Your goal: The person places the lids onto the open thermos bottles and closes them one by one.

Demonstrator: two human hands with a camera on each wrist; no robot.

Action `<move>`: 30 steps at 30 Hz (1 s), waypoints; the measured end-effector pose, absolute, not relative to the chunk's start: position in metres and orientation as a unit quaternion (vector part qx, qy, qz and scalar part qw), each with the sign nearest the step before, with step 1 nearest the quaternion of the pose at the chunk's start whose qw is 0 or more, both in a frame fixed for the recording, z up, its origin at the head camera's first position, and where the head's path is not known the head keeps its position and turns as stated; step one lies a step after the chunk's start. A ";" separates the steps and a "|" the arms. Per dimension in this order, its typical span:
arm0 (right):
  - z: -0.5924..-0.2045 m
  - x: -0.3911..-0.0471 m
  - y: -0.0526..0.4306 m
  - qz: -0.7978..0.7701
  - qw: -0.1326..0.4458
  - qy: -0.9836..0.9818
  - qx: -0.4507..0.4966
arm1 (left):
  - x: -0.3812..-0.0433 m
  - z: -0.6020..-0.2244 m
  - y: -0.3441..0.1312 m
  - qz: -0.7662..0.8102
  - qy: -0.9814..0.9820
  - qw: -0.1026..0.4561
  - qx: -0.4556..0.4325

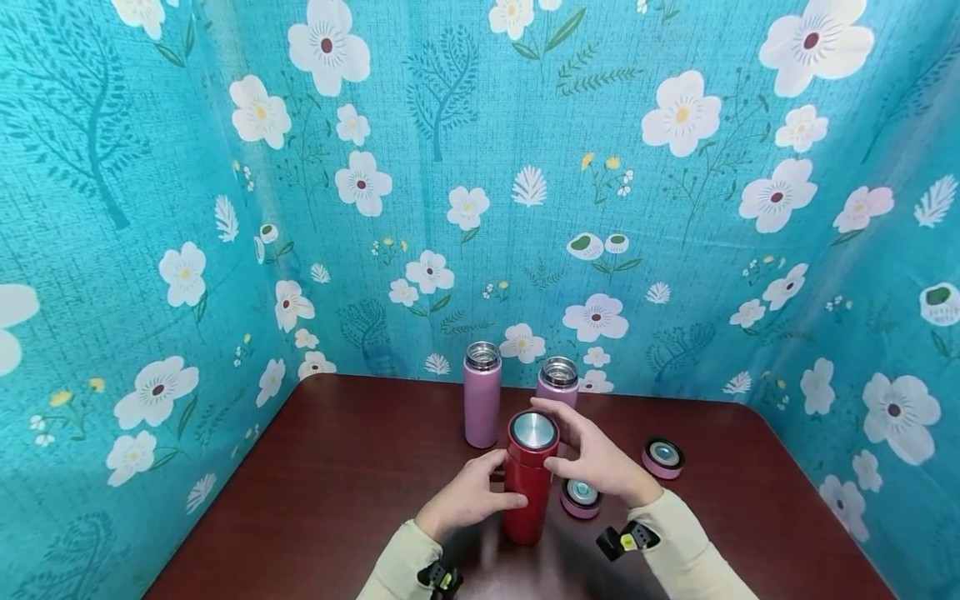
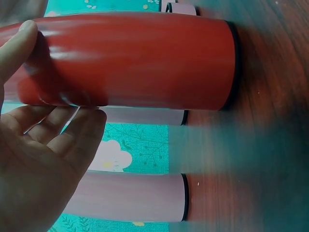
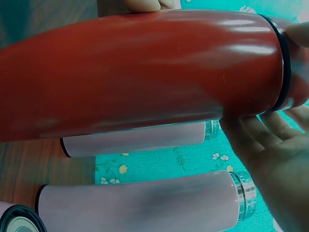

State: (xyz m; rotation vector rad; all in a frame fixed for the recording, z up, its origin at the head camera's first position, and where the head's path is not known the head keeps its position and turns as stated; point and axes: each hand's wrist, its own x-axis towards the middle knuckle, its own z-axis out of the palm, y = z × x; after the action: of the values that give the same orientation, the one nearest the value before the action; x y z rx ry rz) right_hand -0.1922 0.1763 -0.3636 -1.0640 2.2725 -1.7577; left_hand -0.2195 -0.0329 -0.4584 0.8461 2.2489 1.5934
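A red thermos (image 1: 527, 504) stands upright near the front of the table, its lid (image 1: 534, 431) with a silver top in place. My left hand (image 1: 472, 493) grips the body, thumb on one side and fingertips on the other, as the left wrist view shows. My right hand (image 1: 596, 457) holds the lid from the right, with the thumb beyond the dark ring in the right wrist view. Behind the thermos stand two open pink bottles, one on the left (image 1: 482, 404) and one on the right (image 1: 557, 395), partly hidden by my right hand.
A pink-rimmed cap (image 1: 581, 500) lies beside the thermos, under my right hand in the head view. Another such cap (image 1: 663, 458) lies farther right. The dark red-brown table (image 1: 360, 467) ends at a blue flowered cloth (image 1: 450, 275) behind and at both sides.
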 end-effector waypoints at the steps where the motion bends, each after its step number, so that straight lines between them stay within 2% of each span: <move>1: -0.364 -0.191 0.175 -0.571 0.036 0.746 -0.340 | -0.219 -0.459 -0.033 0.547 0.775 0.129 0.290; 5: -0.362 -0.191 0.173 -0.553 0.020 0.765 -0.329 | -0.220 -0.457 -0.034 0.542 0.777 0.123 0.295; 15: -0.355 -0.196 0.173 -0.544 0.019 0.740 -0.396 | -0.224 -0.451 -0.035 0.533 0.778 0.107 0.316; 26: -0.358 -0.197 0.173 -0.558 0.035 0.756 -0.340 | -0.223 -0.455 -0.034 0.529 0.783 0.096 0.312; 30: -0.362 -0.196 0.175 -0.557 0.024 0.764 -0.325 | -0.221 -0.455 -0.032 0.529 0.780 0.094 0.321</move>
State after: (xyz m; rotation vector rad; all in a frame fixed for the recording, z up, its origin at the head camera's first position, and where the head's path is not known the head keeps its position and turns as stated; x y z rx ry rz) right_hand -0.1957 0.1753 -0.3616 -1.0065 2.3643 -1.7222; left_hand -0.2209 -0.0318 -0.4550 0.9519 2.3121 1.5704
